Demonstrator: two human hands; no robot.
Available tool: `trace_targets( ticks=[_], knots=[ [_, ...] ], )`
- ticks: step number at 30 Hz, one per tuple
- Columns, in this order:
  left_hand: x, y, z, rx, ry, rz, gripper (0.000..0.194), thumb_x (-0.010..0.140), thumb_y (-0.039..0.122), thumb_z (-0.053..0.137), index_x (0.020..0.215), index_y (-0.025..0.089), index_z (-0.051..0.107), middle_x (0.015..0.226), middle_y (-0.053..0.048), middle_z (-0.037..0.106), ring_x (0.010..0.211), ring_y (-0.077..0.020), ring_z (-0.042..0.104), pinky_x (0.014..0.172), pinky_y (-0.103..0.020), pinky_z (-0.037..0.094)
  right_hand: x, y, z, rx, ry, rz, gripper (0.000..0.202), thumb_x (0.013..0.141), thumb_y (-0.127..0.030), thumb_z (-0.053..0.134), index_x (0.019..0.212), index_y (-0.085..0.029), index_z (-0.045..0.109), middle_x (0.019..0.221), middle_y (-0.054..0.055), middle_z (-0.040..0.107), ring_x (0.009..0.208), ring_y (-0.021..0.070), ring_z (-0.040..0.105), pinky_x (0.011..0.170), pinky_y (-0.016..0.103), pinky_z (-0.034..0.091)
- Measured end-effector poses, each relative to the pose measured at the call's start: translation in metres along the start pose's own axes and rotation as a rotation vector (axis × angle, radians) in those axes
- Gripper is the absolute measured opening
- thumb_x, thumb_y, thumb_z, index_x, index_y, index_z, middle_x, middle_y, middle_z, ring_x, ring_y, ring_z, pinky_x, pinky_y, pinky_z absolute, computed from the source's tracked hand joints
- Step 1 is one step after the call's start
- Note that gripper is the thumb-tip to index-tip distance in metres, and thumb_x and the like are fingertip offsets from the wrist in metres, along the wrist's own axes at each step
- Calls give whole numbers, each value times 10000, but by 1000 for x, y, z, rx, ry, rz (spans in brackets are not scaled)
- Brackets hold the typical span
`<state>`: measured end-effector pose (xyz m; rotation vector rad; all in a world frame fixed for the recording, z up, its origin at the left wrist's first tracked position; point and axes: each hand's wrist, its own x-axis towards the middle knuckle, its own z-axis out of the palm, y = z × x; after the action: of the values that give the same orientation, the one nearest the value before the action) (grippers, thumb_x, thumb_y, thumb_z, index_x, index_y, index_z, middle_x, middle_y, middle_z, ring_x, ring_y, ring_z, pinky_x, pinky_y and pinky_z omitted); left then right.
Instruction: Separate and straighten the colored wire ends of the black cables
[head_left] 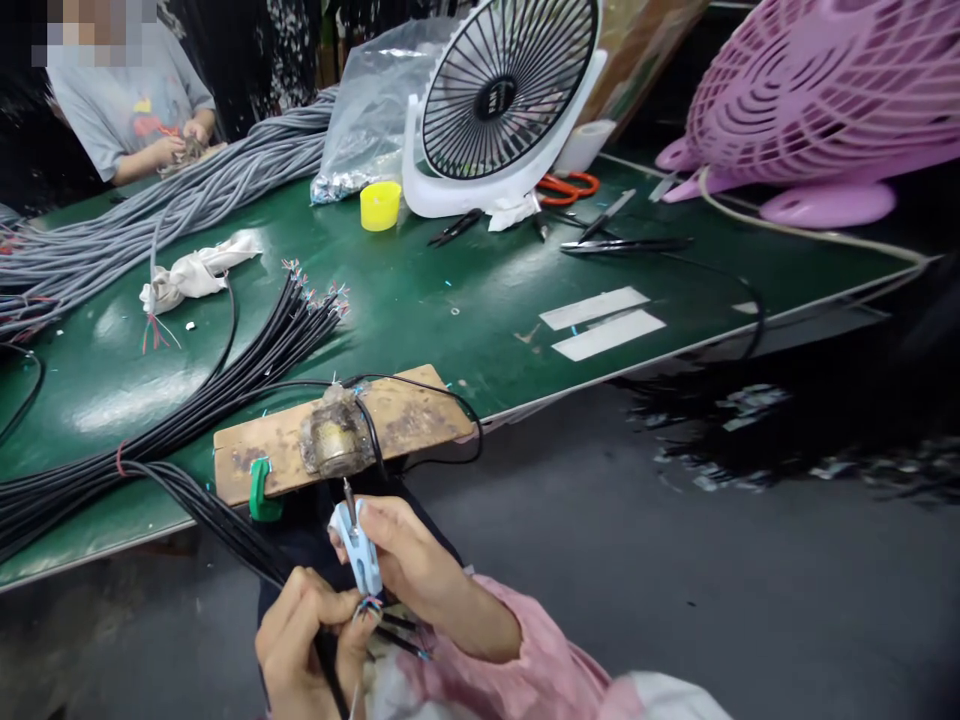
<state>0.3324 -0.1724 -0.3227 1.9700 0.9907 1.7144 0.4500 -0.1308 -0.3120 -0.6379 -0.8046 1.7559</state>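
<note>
My right hand (401,550) is closed on a light blue clip (361,562), whose upper end is at a thin metal rod below the wooden board. Just beneath the clip, my left hand (311,635) pinches the end of a black cable, where small coloured wires (369,606) show. More black cable ends (401,642) lie beside my fingers. On the wooden board (420,415) sits a stained metal block (335,440). A green clamp (262,492) grips the board's left edge. A bundle of black cables (180,425) runs over the table toward my left hand.
Grey cables (247,160), a yellow cup (380,206), a white fan (502,100) and a pink fan (817,90) stand or lie on the green table (480,330). Tweezers (626,245) and white strips (607,335) are at right. A person (131,110) works at the far left.
</note>
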Motion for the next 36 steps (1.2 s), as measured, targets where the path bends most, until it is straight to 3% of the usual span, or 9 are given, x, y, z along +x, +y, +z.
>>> trace_targets(
  ticks=[9,15,22,26,28,31,33,36],
  knots=[
    [7,-7,-6,66,-97,134,169,822,17,619,765,153,536,638,24,464,547,-78,464,491,-180,381,0,11,-13,70,-31,81,683,678,-778,686,691,-95,680,661,64,585,588,102,514,540,197,383],
    [-1,-12,-9,-11,-135,150,146,816,4,618,832,141,570,657,2,518,569,-95,502,517,-207,411,-12,17,-34,86,36,27,572,715,-681,741,775,-117,673,688,57,636,587,95,502,581,216,370],
    [-2,-16,-15,60,-192,178,164,811,-4,627,822,144,557,646,4,538,565,-90,521,523,-196,433,-37,19,-41,-92,-38,-61,474,778,-576,752,743,-124,614,572,0,530,502,69,411,499,205,279],
    [14,-13,-26,-115,-338,101,55,877,181,672,840,155,639,736,-33,639,681,-108,629,629,-177,521,-44,18,-39,-202,-238,-195,393,814,-554,722,768,-169,656,593,-15,505,504,80,426,507,220,309],
    [22,-15,-34,-268,-404,18,203,884,356,666,801,171,664,707,-32,655,622,-100,623,581,-163,507,-43,21,-38,-384,-300,-252,375,819,-515,730,699,-164,672,571,-10,493,527,92,421,522,234,307],
    [31,-22,-45,-429,-480,-89,376,796,534,670,765,160,670,524,-14,575,417,-60,479,409,-148,366,-42,33,-37,-640,-355,-236,441,824,-528,705,622,-140,645,542,-15,450,510,90,395,501,232,287],
    [35,-27,-49,-475,-568,-141,440,760,576,692,803,139,700,548,-48,586,435,-80,496,408,-165,376,-41,46,-36,-707,-351,-190,426,829,-503,692,633,-130,634,566,-11,466,511,91,419,491,223,293],
    [35,-31,-48,-441,-646,-167,389,851,505,659,839,123,733,664,-107,645,564,-129,605,516,-190,479,-41,59,-32,-771,-282,-203,324,823,-365,676,615,-138,576,572,-19,466,524,94,428,509,222,304]
  ],
)
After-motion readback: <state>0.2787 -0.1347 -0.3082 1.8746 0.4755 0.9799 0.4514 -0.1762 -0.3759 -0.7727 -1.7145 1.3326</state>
